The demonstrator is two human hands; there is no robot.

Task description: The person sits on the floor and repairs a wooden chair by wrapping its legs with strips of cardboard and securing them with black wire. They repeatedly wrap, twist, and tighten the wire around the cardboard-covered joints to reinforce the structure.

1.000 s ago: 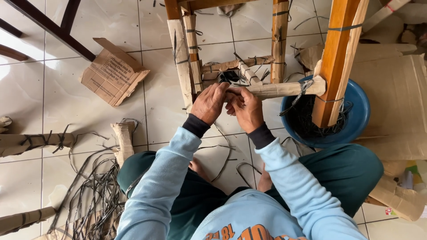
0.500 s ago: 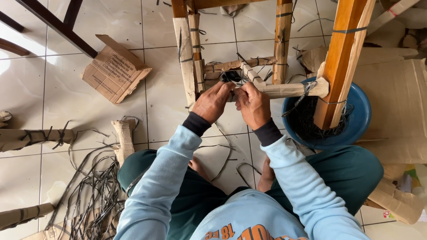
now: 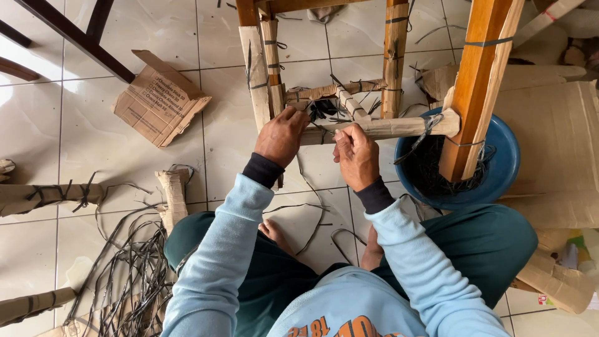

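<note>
Seated person working on a wooden chair frame whose rails are wrapped in brown cardboard. The left hand (image 3: 282,134) is resting with curled fingers on the wrapped horizontal rail (image 3: 380,128), near its junction with the wrapped leg (image 3: 256,68). The right hand (image 3: 355,155) is lying just below the same rail, thumb and forefinger pinching together on a thin dark strap (image 3: 321,111) that is bunching at the junction between the two hands. To the right, a blue basin (image 3: 502,156) is sitting on the tiled floor (image 3: 81,112), holding cut straps, with a bare wooden leg (image 3: 477,81) rising in front of it. A flattened cardboard box (image 3: 159,100) is lying at the left; loose straps (image 3: 131,274) are piling up beside the left knee.
</note>
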